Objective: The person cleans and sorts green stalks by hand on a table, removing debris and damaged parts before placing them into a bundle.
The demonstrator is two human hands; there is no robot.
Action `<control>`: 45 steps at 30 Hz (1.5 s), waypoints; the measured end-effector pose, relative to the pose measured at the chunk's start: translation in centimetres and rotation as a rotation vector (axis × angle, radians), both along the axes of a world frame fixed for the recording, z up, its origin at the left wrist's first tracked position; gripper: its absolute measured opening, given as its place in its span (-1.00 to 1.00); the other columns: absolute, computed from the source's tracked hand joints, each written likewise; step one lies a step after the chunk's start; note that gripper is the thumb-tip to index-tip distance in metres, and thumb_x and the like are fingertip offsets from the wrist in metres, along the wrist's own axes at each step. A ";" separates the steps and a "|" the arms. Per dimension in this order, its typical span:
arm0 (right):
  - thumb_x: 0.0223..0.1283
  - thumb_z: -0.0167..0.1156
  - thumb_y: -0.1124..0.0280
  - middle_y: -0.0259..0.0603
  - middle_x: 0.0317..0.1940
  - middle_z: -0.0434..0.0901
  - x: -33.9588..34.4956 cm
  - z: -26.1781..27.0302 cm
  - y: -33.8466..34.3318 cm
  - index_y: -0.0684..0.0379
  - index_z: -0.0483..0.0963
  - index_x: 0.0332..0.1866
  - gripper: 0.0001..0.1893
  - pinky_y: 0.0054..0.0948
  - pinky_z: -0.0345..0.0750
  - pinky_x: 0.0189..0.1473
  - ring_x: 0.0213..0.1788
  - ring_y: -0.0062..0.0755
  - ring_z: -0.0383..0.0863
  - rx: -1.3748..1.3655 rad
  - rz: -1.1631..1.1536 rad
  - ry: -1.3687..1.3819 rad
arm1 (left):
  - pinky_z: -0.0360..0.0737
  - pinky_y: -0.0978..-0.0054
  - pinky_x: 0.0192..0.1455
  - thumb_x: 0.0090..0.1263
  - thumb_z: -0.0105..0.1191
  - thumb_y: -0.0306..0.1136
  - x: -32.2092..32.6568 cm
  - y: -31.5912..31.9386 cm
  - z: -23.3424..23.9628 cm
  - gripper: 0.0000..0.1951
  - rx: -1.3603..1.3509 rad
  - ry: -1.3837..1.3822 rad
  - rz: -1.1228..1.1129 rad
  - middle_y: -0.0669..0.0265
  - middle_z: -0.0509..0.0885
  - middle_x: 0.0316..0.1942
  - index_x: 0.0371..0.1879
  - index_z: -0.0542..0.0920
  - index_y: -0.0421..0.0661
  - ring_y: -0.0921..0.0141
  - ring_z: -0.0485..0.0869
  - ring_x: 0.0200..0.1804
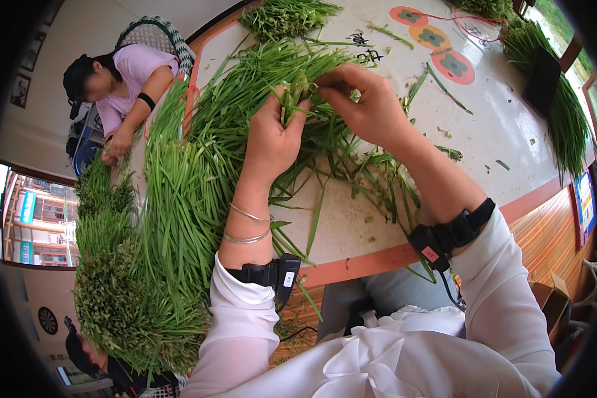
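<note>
My left hand (pixel 280 117) holds a small bunch of green stalks (pixel 294 94), their pale cut ends upward, between thumb and fingers. My right hand (pixel 360 102) is bent just right of those ends, with thumb and fingertips close together beside them; whether they pinch a piece of leaf cannot be told. Under and behind both hands lies a wide heap of long green leafy stalks, like garlic chives (pixel 258 74). Another thick layer of them (pixel 179 189) lies left of my left forearm. Loose and wilted leaves (pixel 378 174) lie below my right hand.
The white table (pixel 477 149) has an orange edge (pixel 373 262) near my body. Bundles with flower heads (pixel 114 298) are stacked at left, and a bundle (pixel 567 114) with a dark flat object (pixel 542 82) lies at right. A co-worker (pixel 134 79) handles stalks at upper left; another person (pixel 92 353) is at lower left.
</note>
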State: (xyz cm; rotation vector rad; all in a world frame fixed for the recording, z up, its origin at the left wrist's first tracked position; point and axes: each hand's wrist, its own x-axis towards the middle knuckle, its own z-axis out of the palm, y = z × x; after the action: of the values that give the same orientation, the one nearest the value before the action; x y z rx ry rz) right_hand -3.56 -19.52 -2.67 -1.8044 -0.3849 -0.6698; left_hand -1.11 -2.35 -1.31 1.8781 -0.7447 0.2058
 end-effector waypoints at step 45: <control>0.29 0.17 0.40 -0.42 -0.37 0.59 -0.1 0.4 -0.2 0.34 0.57 -0.06 -0.76 -0.61 0.44 -0.29 -0.33 -0.77 0.42 0.199 0.214 0.340 | 0.45 0.65 -0.25 0.45 0.09 -0.39 0.0 -0.1 -0.1 -0.75 -0.039 0.028 -0.062 0.46 0.58 -0.32 0.04 0.49 -0.16 0.60 0.50 -0.33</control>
State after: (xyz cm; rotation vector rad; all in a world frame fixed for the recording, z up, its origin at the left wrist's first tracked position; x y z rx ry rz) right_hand -3.69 -19.69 -2.28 -1.6214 -0.2662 -0.2364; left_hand -1.13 -2.43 -1.46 1.8151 -0.7732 0.1541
